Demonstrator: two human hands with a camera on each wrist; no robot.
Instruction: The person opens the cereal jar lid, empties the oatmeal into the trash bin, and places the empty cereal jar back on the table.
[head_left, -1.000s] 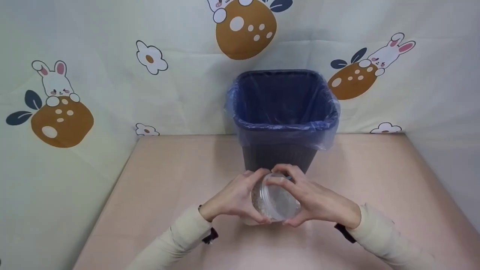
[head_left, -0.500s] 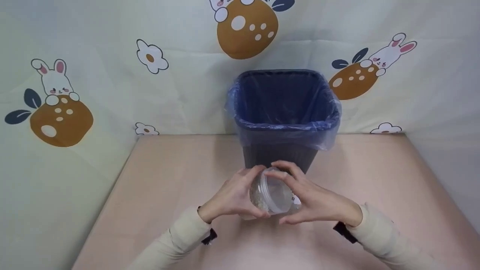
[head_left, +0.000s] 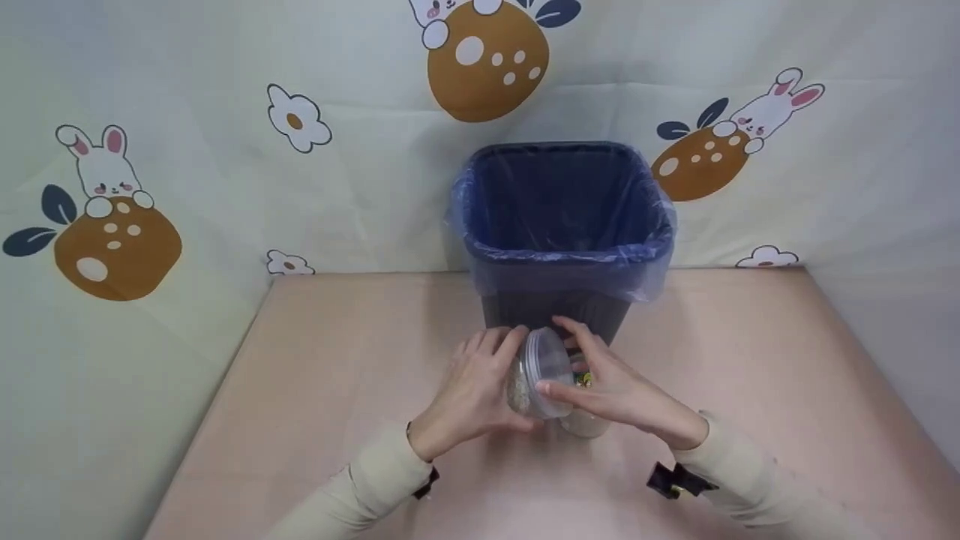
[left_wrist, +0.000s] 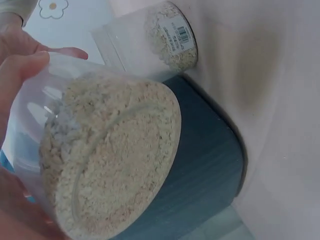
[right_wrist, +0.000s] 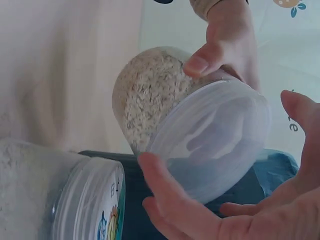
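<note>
My left hand [head_left: 471,386] grips a clear plastic jar [right_wrist: 150,95] of pale flakes, tilted with its translucent ridged lid end [head_left: 551,379] toward the right. The jar's base [left_wrist: 125,160] faces the left wrist camera. My right hand [head_left: 622,390] is spread around the lid end. One finger overlaps the lid's edge in the right wrist view, while the digit on the far side stands apart from it. Just beyond, partly hidden by my right hand in the head view, a second clear jar [head_left: 585,426] of flakes bears a colourful printed top [right_wrist: 114,210] and a barcode label [left_wrist: 176,34].
Directly behind the hands stands a dark bin [head_left: 555,304] lined with a thin translucent bag [head_left: 495,274]. The pink tabletop [head_left: 337,352] spreads to both sides. Pale fabric walls [head_left: 360,180] printed with rabbits and fruit enclose it at the back and sides.
The held jar has turned so its lid end faces more to the right. My right hand has shifted and its fingers have spread around the lid; more of the second jar shows.
</note>
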